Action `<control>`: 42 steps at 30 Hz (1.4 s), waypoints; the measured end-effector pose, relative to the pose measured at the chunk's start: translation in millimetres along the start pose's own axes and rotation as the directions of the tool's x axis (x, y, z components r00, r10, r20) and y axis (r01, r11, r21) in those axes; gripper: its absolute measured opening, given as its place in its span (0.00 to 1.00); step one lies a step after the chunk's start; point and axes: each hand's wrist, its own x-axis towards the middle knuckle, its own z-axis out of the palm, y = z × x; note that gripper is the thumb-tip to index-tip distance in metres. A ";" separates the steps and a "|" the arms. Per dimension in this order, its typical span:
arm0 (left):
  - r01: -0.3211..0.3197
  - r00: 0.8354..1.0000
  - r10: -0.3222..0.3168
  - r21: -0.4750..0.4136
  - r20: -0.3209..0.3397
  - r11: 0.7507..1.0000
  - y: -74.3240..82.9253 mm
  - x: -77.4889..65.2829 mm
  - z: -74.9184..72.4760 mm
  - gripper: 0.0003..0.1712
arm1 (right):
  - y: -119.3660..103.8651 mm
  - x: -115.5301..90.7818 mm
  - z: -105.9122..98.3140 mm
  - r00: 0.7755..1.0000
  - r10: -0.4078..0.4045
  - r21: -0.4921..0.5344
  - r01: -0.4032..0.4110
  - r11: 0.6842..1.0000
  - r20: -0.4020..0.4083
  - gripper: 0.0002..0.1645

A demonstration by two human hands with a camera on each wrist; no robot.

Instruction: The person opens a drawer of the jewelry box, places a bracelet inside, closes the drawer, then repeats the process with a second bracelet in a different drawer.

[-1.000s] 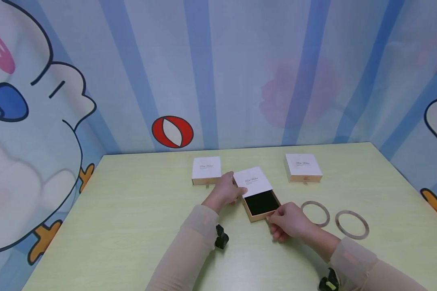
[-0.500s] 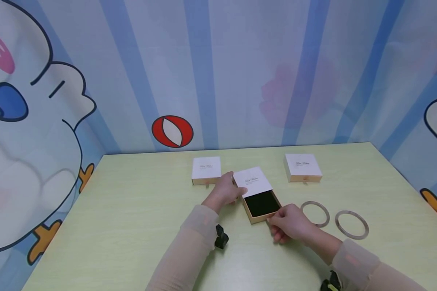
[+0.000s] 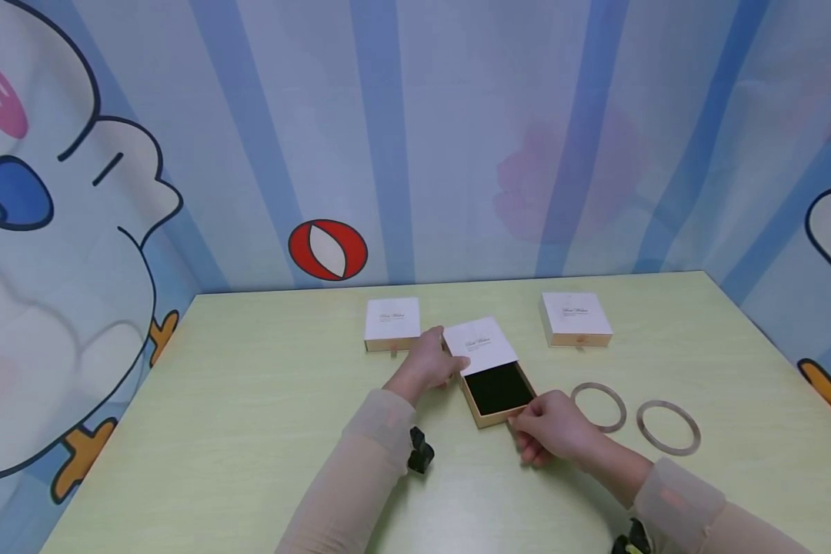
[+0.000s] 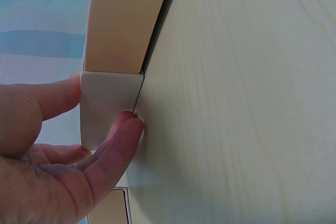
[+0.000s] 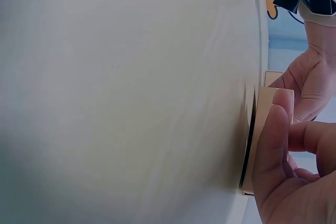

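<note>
A small drawer-style gift box stands partly pulled out in the middle of the table. Its white sleeve point(image 3: 481, 344) carries dark lettering, and its tan drawer point(image 3: 488, 419) shows a black lining with nothing lying on it. My left hand point(image 3: 428, 362) grips the sleeve by its left side, thumb on top; in the left wrist view, fingertips point(image 4: 131, 124) reach its lower edge. With thumb and fingers, my right hand point(image 3: 550, 423) pinches the drawer's front edge near its right corner. Just right of that hand lie two pale ring-shaped bangles, one bangle point(image 3: 623, 412) partly behind it and another bangle point(image 3: 697, 438) farther right.
Two more white-topped boxes sit closed at the back: the left box point(image 3: 392, 322) close beyond my left hand, the right box point(image 3: 577, 317) farther right. A pale wooden table point(image 3: 249, 400) supports everything. Behind it rises a blue striped backdrop point(image 3: 450, 138) with cartoon figures.
The drawer has slid slightly farther out of its sleeve toward me, with my right hand moving along a little. My left hand and the sleeve stay in place.
</note>
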 end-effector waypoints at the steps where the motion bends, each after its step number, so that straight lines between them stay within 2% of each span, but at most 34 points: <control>1: 0.000 1.000 0.000 0.000 0.001 1.000 0.0 -0.3 -0.1 0.45 | 0.0 -0.1 0.0 1.000 0.003 0.001 -0.003 1.000 0.000 0.14; 21: -0.002 1.000 0.002 -0.016 0.003 1.000 -1.0 0.8 0.2 0.45 | 2.1 -1.0 -0.2 1.000 0.022 0.001 -0.022 1.000 -0.005 0.13; 32: -0.007 1.000 0.007 -0.010 0.005 1.000 -0.4 -0.1 -0.3 0.45 | 2.3 -2.1 -1.4 1.000 0.007 -0.013 -0.007 1.000 0.003 0.14; 42: 0.012 1.000 -0.012 -0.007 0.002 1.000 -0.2 0.9 0.2 0.45 | 3.1 -2.6 -0.7 1.000 0.015 -0.018 -0.015 1.000 -0.001 0.13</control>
